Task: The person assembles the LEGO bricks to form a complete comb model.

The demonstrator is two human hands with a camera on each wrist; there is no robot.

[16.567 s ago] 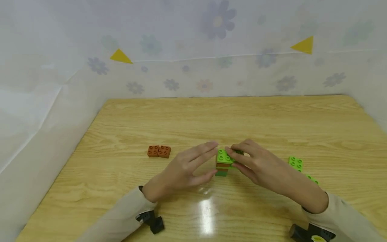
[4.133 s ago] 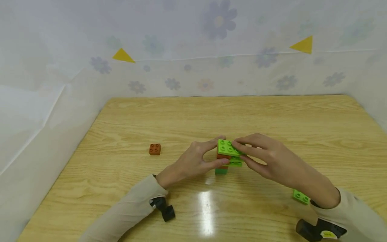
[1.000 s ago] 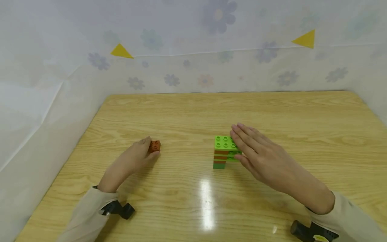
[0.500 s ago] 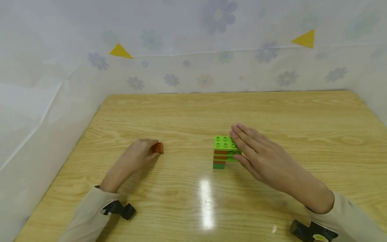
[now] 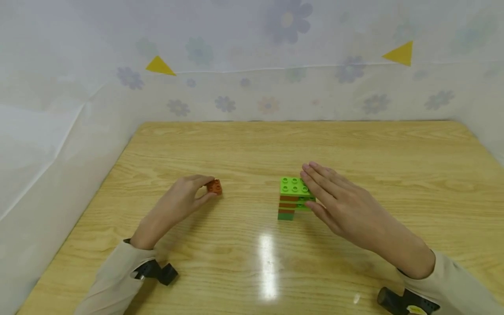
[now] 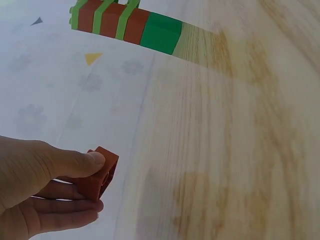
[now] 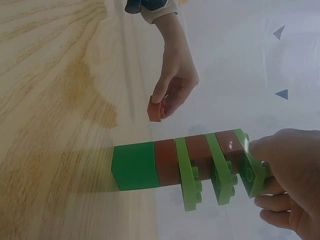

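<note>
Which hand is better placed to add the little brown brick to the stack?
Probably the left hand: it pinches the brown brick, out to the left of the stack. The right hand touches the top light green plate, so it seems better suited to steadying.

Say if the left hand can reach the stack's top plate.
Likely yes: nothing stands between the left hand, pinching a brown brick, and the light green top plate, whose left studs are uncovered. The right hand covers just its right end.
</note>
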